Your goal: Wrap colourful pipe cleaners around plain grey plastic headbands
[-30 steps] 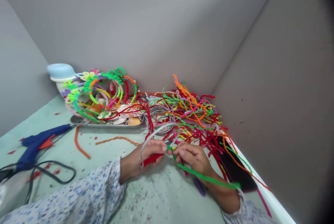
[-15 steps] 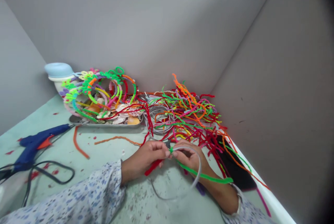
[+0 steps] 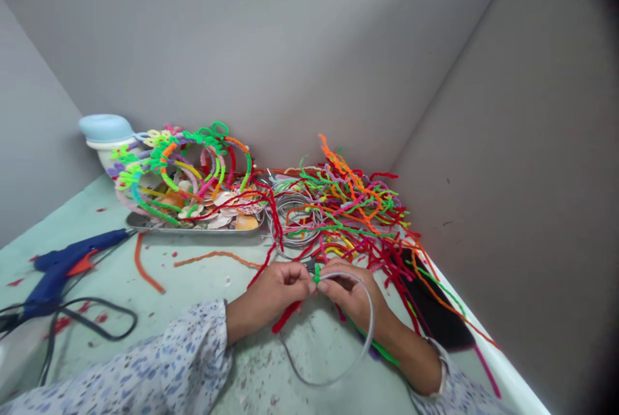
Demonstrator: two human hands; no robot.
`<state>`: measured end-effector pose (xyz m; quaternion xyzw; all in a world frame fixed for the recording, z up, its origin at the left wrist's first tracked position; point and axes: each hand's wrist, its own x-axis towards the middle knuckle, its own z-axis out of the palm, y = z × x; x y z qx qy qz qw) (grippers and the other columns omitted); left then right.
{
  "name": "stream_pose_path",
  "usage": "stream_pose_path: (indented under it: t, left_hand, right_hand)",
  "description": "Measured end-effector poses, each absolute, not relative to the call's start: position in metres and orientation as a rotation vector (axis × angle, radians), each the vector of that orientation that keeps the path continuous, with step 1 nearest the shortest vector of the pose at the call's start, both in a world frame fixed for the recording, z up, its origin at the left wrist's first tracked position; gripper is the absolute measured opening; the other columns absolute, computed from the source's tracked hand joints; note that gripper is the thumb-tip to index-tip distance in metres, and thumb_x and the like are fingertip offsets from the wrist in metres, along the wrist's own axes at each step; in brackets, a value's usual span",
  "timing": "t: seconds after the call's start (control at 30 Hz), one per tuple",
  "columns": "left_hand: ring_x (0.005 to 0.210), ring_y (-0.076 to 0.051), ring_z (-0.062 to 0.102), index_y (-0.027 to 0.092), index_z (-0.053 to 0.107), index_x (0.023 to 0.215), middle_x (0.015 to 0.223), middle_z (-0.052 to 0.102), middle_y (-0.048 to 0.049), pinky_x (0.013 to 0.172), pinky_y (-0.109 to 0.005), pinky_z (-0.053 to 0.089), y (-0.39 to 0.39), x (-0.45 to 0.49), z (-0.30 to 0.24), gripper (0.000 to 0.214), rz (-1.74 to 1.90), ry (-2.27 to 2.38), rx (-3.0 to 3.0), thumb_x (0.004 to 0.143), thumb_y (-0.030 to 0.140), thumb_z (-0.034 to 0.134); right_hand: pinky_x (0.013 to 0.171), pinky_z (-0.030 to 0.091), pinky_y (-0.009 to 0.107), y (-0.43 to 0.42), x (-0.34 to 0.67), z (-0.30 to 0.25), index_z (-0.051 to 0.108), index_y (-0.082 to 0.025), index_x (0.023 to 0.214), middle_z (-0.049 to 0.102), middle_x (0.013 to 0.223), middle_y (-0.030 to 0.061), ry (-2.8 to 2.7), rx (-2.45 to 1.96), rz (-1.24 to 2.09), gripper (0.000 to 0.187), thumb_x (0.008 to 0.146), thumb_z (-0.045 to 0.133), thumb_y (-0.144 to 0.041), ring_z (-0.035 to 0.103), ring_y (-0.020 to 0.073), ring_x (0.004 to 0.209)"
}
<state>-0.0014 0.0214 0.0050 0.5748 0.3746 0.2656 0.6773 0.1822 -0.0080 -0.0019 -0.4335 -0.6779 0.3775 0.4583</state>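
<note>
Head view: left hand and right hand pinch green pipe cleaner against grey hoop, near; snug, even turns seem advisable.

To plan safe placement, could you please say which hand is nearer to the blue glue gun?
Left. The left hand is to the right of the blue glue gun; the right hand is farther right.

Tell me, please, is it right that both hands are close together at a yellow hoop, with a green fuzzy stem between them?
Not quite: the head view shows the hoop is grey, not yellow. The left hand and right hand are close together at it, with the green fuzzy stem between them.
</note>
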Motion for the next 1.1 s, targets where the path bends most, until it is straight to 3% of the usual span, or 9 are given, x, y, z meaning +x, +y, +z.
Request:
stream_pose_path:
  t: [0.2, 0.73, 1.1]
  left_hand:
    - [0.045, -0.007, 0.043, 0.014, 0.057, 0.067, 0.052, 0.048, 0.0061, 0.047, -0.019, 0.032, 0.020, -0.002, 0.008, 0.015, 0.587, 0.865, 1.343, 0.073, 0.028, 0.060]
    - [0.041, -0.007, 0.043, 0.014, 0.060, 0.067, 0.049, 0.048, 0.0062, 0.044, -0.019, 0.030, 0.019, -0.005, 0.011, 0.016, 0.514, 0.790, 1.322, 0.074, 0.028, 0.060]
    - [0.041, -0.005, 0.043, 0.014, 0.060, 0.064, 0.059, 0.059, 0.0039, 0.043, -0.018, 0.030, 0.022, -0.005, 0.016, 0.017, 0.496, 0.803, 1.250, 0.072, 0.028, 0.063]
  right_hand:
    - [0.059, 0.046, 0.026, -0.007, 0.180, -0.005, 0.071, -0.020, 0.080, 0.061, 0.075, 0.0024, -1.636, -1.040, 0.895, 0.006, 0.079, 0.068, -0.024, 0.057, 0.0148, 0.066]
    - [0.066, 0.047, 0.028, -0.011, 0.179, 0.003, 0.069, -0.019, 0.074, 0.062, 0.074, 0.0036, -1.731, -0.939, 0.806, 0.008, 0.081, 0.065, -0.018, 0.058, 0.0164, 0.071]
    - [0.067, 0.047, 0.028, -0.008, 0.180, -0.003, 0.068, -0.020, 0.077, 0.062, 0.074, 0.0023, -1.729, -0.977, 0.801, 0.005, 0.082, 0.066, -0.019, 0.058, 0.0164, 0.072]
